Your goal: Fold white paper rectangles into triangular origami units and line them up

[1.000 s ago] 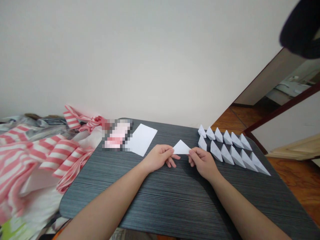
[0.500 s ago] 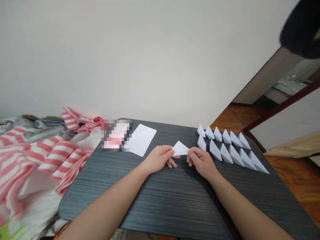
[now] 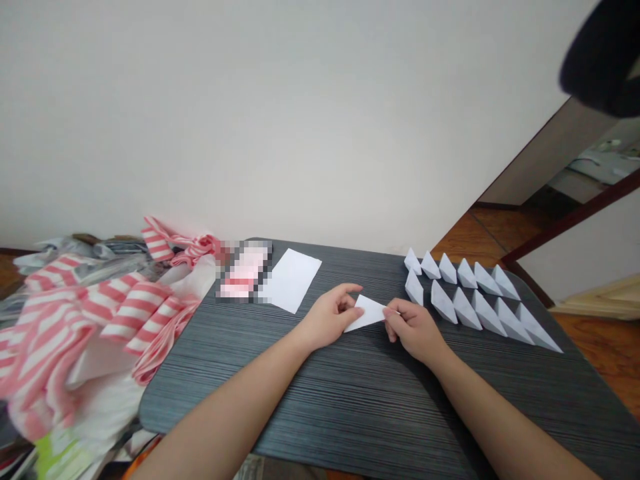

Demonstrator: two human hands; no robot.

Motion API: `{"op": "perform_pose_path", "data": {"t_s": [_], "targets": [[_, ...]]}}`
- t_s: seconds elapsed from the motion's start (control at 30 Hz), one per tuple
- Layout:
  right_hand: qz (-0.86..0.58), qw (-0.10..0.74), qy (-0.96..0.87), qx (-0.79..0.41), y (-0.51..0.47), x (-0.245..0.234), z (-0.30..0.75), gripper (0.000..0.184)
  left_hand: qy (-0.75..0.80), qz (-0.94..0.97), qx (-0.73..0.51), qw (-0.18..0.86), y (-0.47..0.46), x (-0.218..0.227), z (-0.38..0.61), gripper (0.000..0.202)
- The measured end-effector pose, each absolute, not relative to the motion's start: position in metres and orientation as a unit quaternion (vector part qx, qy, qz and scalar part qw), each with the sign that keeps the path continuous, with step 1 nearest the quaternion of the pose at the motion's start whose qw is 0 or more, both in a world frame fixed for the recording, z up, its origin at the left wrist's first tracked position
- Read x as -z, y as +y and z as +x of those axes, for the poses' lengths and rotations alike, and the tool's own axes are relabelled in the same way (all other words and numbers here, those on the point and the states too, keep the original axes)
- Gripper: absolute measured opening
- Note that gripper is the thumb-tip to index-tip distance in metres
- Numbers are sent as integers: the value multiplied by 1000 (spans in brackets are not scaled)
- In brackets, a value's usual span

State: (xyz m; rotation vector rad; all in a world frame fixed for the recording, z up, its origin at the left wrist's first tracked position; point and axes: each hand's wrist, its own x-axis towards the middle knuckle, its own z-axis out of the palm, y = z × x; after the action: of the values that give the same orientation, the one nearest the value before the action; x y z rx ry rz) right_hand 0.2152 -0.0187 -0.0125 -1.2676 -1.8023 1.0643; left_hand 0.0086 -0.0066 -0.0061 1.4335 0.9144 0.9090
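Observation:
A small folded white paper piece is held between both hands just above the dark striped table. My left hand pinches its left end with thumb and fingers, the index finger raised over it. My right hand pinches its right tip, fingers curled. To the right, several folded white paper triangles stand in two rows on the table.
A flat white sheet of paper lies at the table's far edge beside a blurred pink item. Red-and-white striped bags are heaped off the table's left side. A white wall stands behind; wooden floor and a doorway are at right.
The paper piece has tilted down and flatter toward the table. My left index finger has lifted above it. The view has shifted slightly.

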Motion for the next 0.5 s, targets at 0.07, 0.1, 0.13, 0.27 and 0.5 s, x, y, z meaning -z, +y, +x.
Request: {"op": "perform_pose_path", "data": {"t_s": [0.07,0.1,0.13,0.27,0.5], "targets": [[-477,345,-691,-420,-19,11,213,29,394,610,-383,571,-7,5,8,52],[-468,353,-686,-431,-20,10,211,27,390,606,-384,578,-7,5,7,54],[-458,361,-679,-446,-20,10,209,24,385,600,-386,586,-6,5,7,55],[-417,379,-654,-505,-22,11,202,14,379,604,-383,588,-6,6,7,47],[-399,373,-658,-518,-22,11,199,11,388,686,-336,515,-12,4,12,36]]}}
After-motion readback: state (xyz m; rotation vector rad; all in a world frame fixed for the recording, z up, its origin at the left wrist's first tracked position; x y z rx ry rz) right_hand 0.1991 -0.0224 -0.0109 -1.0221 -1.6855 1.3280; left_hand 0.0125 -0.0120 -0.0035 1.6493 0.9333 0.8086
